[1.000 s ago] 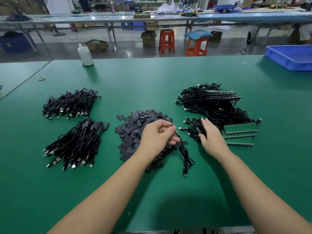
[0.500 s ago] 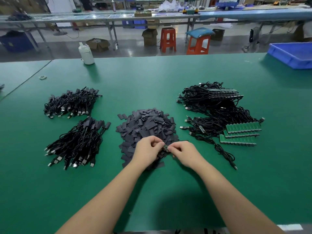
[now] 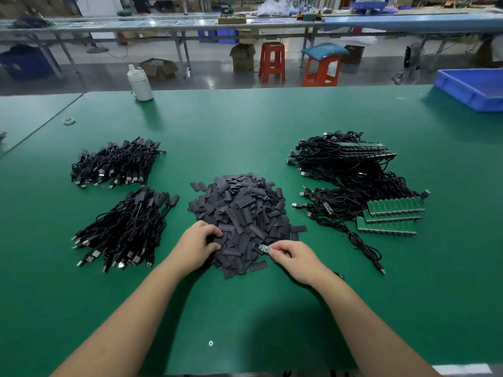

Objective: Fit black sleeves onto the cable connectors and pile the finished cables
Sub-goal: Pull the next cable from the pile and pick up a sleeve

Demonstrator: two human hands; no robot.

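The right hand (image 3: 295, 261) pinched a small green connector board (image 3: 264, 248) between thumb and fingertips, just over the near right edge of the sleeve pile (image 3: 241, 221). The cable joined to that board was mostly hidden under the wrist; only a short dark bit showed beside the forearm, and whether it ran on to the loose cable (image 3: 362, 246) trailing toward the near right could not be told. The left hand (image 3: 197, 244) lay on the near left edge of the same pile with fingers curled down into the sleeves, but its fingertips were buried, so whether it had hold of a sleeve could not be made out.

Two heaps of sleeved cables (image 3: 123, 229) lay to the left (one near, one farther (image 3: 114, 163)), well apart from the hands. To the right sat a tangle of unsleeved cables (image 3: 351, 180) with rows of green boards (image 3: 392, 216) along its near right side; how many cables were in it was impossible to count.

At the far right a blue tray (image 3: 473, 89) was cut off by the frame edge and its contents did not show. A white bottle (image 3: 140, 84) stood at the far left edge of the green table (image 3: 245, 126), its contents hidden by its opaque wall. Beyond the table, cardboard boxes on the floor stood open, their insides too dim to read.
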